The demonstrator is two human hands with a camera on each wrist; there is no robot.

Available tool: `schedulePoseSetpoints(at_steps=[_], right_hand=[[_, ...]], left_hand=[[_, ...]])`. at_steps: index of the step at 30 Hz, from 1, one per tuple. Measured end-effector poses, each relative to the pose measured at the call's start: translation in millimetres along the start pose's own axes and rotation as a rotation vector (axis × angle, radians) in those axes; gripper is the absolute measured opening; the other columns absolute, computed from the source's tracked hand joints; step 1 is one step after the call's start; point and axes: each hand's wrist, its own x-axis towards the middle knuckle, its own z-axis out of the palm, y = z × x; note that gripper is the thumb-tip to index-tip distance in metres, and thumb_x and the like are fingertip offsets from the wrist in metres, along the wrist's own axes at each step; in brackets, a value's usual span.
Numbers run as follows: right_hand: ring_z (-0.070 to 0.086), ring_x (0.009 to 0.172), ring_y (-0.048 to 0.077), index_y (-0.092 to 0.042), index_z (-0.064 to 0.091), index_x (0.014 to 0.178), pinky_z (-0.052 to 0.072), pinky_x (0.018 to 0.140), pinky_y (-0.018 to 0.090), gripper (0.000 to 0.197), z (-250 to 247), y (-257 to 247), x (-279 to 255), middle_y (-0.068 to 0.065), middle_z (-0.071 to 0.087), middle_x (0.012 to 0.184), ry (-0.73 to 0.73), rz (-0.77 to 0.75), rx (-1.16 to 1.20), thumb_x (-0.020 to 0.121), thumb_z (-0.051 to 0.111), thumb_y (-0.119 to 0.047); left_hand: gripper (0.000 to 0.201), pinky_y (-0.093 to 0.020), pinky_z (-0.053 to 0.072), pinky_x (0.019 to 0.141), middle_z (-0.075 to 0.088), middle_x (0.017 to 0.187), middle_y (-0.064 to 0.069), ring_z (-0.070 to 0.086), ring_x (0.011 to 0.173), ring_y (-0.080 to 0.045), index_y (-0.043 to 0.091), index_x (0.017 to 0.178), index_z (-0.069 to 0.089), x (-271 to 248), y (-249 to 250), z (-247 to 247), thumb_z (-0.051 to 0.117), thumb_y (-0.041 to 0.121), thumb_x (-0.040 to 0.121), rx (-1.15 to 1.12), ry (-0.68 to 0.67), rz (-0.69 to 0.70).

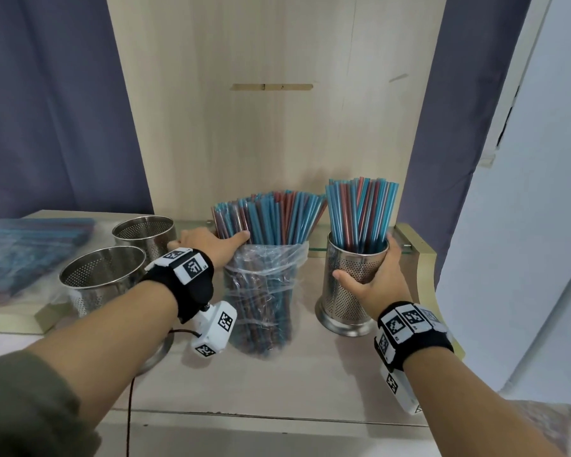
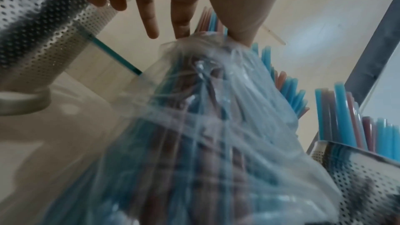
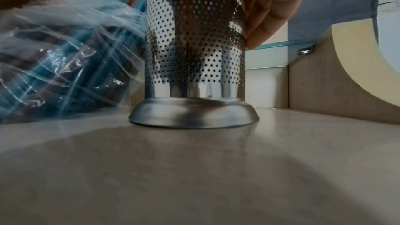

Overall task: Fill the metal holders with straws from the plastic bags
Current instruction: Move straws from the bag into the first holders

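Observation:
A clear plastic bag [image 1: 261,291] packed with blue and red straws stands upright mid-counter, with the straws fanning out of its open top. My left hand [image 1: 218,242] grips the bundle at the bag's rim, thumb in front and fingers [image 2: 151,23] behind. To the right stands a perforated metal holder [image 1: 350,291] full of straws [image 1: 360,212]. My right hand [image 1: 373,268] wraps round its upper wall, and the fingers [image 3: 266,16] lie on its right side. The holder's base [image 3: 194,115] sits flat on the counter beside the bag [image 3: 65,57].
Two empty perforated holders [image 1: 142,239] [image 1: 99,278] stand left of my left wrist. Sealed flat bags of straws [image 1: 30,242] lie on a raised ledge at the far left. A wooden back panel [image 1: 277,127] and a glass shelf edge [image 1: 320,249] close off the rear.

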Motion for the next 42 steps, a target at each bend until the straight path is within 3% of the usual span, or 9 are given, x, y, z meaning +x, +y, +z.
schedulePoseSetpoints(at_steps=[3, 11, 18, 22, 29, 34, 37, 40, 42], right_hand=[[0.044, 0.136, 0.019, -0.022, 0.016, 0.151, 0.038, 0.113, 0.04, 0.115, 0, 1, 0, 0.0, 0.043, 0.149, 0.0, -0.006, -0.004, 0.065, 0.091, -0.035], [0.047, 0.132, 0.016, -0.026, 0.019, 0.149, 0.039, 0.112, 0.038, 0.112, 0, 4, 3, -0.002, 0.047, 0.145, 0.002, -0.039, 0.023, 0.064, 0.091, -0.036], [0.045, 0.133, 0.016, -0.027, 0.016, 0.15, 0.04, 0.112, 0.038, 0.114, -1, 6, 3, -0.003, 0.045, 0.146, -0.016, -0.033, 0.025, 0.064, 0.09, -0.038], [0.046, 0.134, 0.017, -0.028, 0.015, 0.15, 0.04, 0.112, 0.042, 0.116, -1, 8, 3, -0.003, 0.044, 0.147, -0.017, -0.032, 0.027, 0.063, 0.091, -0.041], [0.046, 0.133, 0.016, -0.023, 0.019, 0.15, 0.04, 0.11, 0.037, 0.114, -2, 5, 1, -0.003, 0.046, 0.145, -0.006, -0.044, 0.044, 0.063, 0.091, -0.037], [0.047, 0.131, 0.015, -0.026, 0.019, 0.15, 0.042, 0.109, 0.036, 0.112, -4, 3, 1, -0.005, 0.046, 0.144, -0.015, -0.038, 0.042, 0.063, 0.091, -0.037], [0.046, 0.133, 0.015, -0.027, 0.019, 0.149, 0.041, 0.111, 0.037, 0.113, -3, 4, 1, -0.005, 0.045, 0.145, -0.015, -0.041, 0.045, 0.063, 0.091, -0.038], [0.045, 0.133, 0.014, -0.027, 0.02, 0.149, 0.04, 0.111, 0.036, 0.113, -2, 5, 1, -0.006, 0.045, 0.146, -0.012, -0.046, 0.05, 0.063, 0.091, -0.038], [0.045, 0.13, 0.012, -0.029, 0.019, 0.149, 0.04, 0.11, 0.035, 0.112, -2, 5, 2, -0.008, 0.045, 0.145, -0.012, -0.05, 0.049, 0.063, 0.091, -0.039]], left_hand=[[0.075, -0.039, 0.043, 0.093, 0.064, 0.108, -0.013, 0.047, 0.105, -0.035, 0.019, 0.097, 0.072, -3, 5, -6, 0.05, 0.086, 0.069, -0.078, 0.078, 0.006], [0.061, -0.031, 0.045, 0.08, 0.064, 0.097, -0.005, 0.058, 0.089, -0.027, 0.013, 0.11, 0.068, 0, 22, -11, 0.064, 0.066, 0.079, -0.514, 0.088, 0.041], [0.056, -0.037, 0.056, 0.082, 0.071, 0.094, -0.006, 0.068, 0.086, -0.025, 0.016, 0.095, 0.068, 5, 32, -18, 0.075, 0.064, 0.069, -0.639, 0.111, 0.119], [0.052, -0.03, 0.045, 0.071, 0.065, 0.091, -0.009, 0.061, 0.081, -0.025, 0.004, 0.105, 0.069, 3, 40, -24, 0.069, 0.052, 0.084, -0.636, 0.139, 0.133], [0.043, -0.031, 0.038, 0.071, 0.059, 0.089, -0.01, 0.054, 0.08, -0.026, 0.003, 0.103, 0.067, 12, 58, -49, 0.058, 0.044, 0.094, -0.632, 0.209, 0.198], [0.026, -0.033, 0.057, 0.075, 0.069, 0.089, -0.003, 0.066, 0.07, -0.014, 0.012, 0.085, 0.064, 26, 82, -89, 0.056, 0.034, 0.097, -0.87, 0.196, 0.265], [0.023, -0.035, 0.06, 0.071, 0.067, 0.071, 0.001, 0.065, 0.057, -0.01, 0.016, 0.081, 0.054, 29, 97, -116, 0.056, 0.031, 0.098, -1.065, 0.181, 0.312], [0.029, -0.034, 0.054, 0.059, 0.055, 0.047, 0.008, 0.054, 0.044, -0.009, 0.016, 0.073, 0.048, 26, 109, -147, 0.056, 0.03, 0.097, -1.084, 0.329, 0.421], [0.026, -0.032, 0.052, 0.057, 0.05, 0.046, 0.008, 0.05, 0.043, -0.008, 0.016, 0.078, 0.046, 21, 113, -166, 0.055, 0.032, 0.096, -1.115, 0.447, 0.479]])
